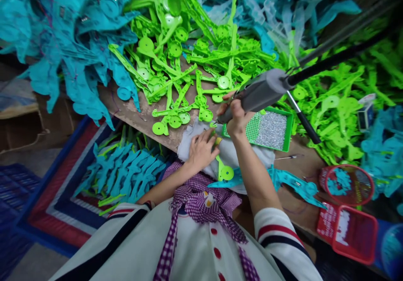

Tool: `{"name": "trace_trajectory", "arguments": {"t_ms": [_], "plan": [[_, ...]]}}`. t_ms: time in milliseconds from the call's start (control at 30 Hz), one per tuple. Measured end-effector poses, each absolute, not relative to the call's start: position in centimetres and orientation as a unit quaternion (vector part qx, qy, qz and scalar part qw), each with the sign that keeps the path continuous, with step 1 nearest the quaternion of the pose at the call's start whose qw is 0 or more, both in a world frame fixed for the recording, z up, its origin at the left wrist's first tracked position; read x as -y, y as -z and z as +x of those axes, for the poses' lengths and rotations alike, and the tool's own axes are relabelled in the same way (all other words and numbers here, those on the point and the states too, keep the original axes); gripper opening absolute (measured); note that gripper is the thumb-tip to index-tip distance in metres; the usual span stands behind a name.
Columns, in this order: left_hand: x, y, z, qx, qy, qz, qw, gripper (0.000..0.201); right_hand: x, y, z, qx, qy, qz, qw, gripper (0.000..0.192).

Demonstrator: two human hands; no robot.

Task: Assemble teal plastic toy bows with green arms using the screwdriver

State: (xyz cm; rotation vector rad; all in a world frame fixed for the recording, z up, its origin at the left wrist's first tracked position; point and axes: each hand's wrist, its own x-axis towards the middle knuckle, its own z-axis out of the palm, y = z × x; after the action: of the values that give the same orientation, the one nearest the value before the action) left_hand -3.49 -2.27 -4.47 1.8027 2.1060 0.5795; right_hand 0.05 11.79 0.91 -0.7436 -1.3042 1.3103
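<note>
A grey power screwdriver (pixel 264 88) is gripped in my right hand (pixel 238 119), its nose tilted down to the left. Its tip meets, or nearly meets, the upper end of a lime-green plastic lever with a round disc (pixel 226 172). My left hand (pixel 201 150) holds this lever down on a grey cloth (pixel 231 150), fingers and thumb about its narrow part. Just right of my right hand sits a green tray (pixel 287 136) with many small silvery screws (pixel 271 129). A turquoise plastic piece (pixel 292 182) lies partly beneath my right forearm.
Lime-green levers (pixel 176 79) are heaped across the back of the table, with turquoise parts (pixel 69 50) piled at the left. A crate (pixel 50 214) of turquoise and green pieces stands lower left. Red baskets (pixel 355 235) are at the right. A black cable (pixel 340 54) runs from the screwdriver.
</note>
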Motion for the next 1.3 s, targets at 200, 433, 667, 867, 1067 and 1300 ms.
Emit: {"name": "trace_trajectory", "arguments": {"t_ms": [200, 433, 667, 867, 1067, 1300], "plan": [[2.3, 4.7, -3.3, -0.74, -0.214, 0.621, 0.147, 0.037, -12.0, -0.3, 0.0, 0.552, -0.554, -0.335, 0.526, 0.049], [2.2, 5.2, -3.3, -0.733, -0.242, 0.62, 0.14, 0.036, -12.0, 1.0, -0.7, 0.567, -0.547, -0.335, 0.517, 0.044], [2.4, 5.5, -3.3, -0.729, -0.239, 0.625, 0.142, 0.037, -11.6, 2.5, -0.6, 0.623, -0.536, -0.299, 0.486, 0.041], [1.8, 5.5, -3.9, -0.719, -0.258, 0.634, 0.117, 0.033, -13.7, -1.0, 1.0, 0.557, -0.515, -0.32, 0.568, 0.041], [0.5, 4.7, -5.1, -0.709, -0.273, 0.641, 0.109, 0.029, -18.1, -1.9, 5.2, 0.524, -0.393, -0.378, 0.654, 0.04], [6.4, 3.2, -4.6, -0.418, -0.261, 0.847, 0.196, 0.057, -18.9, 0.9, 6.0, 0.543, -0.383, -0.39, 0.637, 0.047]]}}
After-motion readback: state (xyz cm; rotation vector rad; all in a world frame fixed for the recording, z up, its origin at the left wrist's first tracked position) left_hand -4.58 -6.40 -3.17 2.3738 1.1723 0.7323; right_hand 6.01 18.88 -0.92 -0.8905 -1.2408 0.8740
